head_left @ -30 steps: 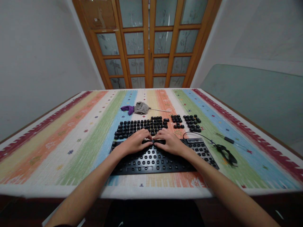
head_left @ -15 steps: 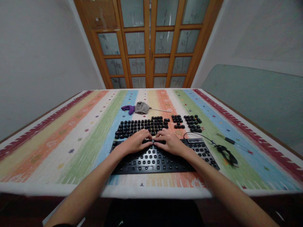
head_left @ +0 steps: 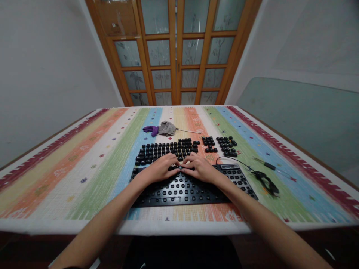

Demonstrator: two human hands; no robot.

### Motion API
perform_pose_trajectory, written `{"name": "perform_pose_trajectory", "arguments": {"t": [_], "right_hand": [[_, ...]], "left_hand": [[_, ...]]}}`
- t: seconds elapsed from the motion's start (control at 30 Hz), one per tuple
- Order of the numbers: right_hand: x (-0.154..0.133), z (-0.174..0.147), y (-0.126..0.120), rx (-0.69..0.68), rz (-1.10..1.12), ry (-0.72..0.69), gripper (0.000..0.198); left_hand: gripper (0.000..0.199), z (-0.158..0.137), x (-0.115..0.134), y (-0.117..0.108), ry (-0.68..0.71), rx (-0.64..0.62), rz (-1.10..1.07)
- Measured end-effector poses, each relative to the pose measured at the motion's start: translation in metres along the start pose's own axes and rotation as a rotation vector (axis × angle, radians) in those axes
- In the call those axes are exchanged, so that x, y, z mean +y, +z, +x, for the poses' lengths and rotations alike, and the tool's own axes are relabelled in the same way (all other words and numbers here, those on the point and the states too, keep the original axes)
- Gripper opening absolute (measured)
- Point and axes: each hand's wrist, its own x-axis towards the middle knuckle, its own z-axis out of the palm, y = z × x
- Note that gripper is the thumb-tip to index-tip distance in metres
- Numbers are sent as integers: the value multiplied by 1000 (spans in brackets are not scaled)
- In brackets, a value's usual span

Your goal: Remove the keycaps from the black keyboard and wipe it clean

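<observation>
A black keyboard [head_left: 168, 201], most of its keycaps off, lies in front of me with rows of bare key posts showing. My left hand [head_left: 163, 167] and my right hand [head_left: 198, 166] meet over its upper middle. Both have thumb and fingers drawn together at one small dark keycap [head_left: 180, 168], mostly covered by the fingertips. Just beyond my hands, loose black keycaps [head_left: 157, 150] lie in rows matching the keyboard layout. Smaller groups of keycaps [head_left: 209, 142] sit farther right.
Behind the keycaps lie a grey cloth [head_left: 167, 128], a purple cloth [head_left: 151, 130] and a thin rod [head_left: 189, 131]. To the right are a coiled black cable [head_left: 266, 182] and a dark-handled screwdriver [head_left: 269, 165]. A striped tablecloth [head_left: 106, 168] covers the table.
The view has shifted very slightly. Both hands stay at the same spot on the keyboard, fingertips still together.
</observation>
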Motion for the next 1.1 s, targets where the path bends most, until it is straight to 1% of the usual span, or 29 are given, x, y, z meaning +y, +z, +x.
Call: {"name": "perform_pose_trajectory", "arguments": {"t": [0.2,0.33,0.43,0.57,0.7,0.8,0.87,0.9,0.97,1.1], "right_hand": [[-1,2,-1,-21,-15,6,15],[0,3,1,-32,12,30,14],[0,3,2,-20,44,52,14],[-2,1,-3,71,144,64,18],[-3,0,-13,208,177,100,16],[-2,-1,-18,259,170,115,14],[-2,-2,-20,274,175,118,14],[-2,-2,-20,280,173,117,14],[-3,-3,-21,288,161,110,14],[-4,-5,-22,301,140,101,16]], "left_hand": [[9,2,-2,3,0,-22,16],[8,2,-3,4,-17,-19,11],[8,2,-1,1,-26,-24,12],[13,4,6,-15,-1,-32,-3],[18,14,8,-40,33,58,21],[18,31,-2,-57,39,115,104],[18,46,-13,-63,20,123,145],[19,55,-20,-65,1,115,162],[21,72,-33,-64,-53,57,200],[21,100,-59,-53,-104,-36,215]]}}
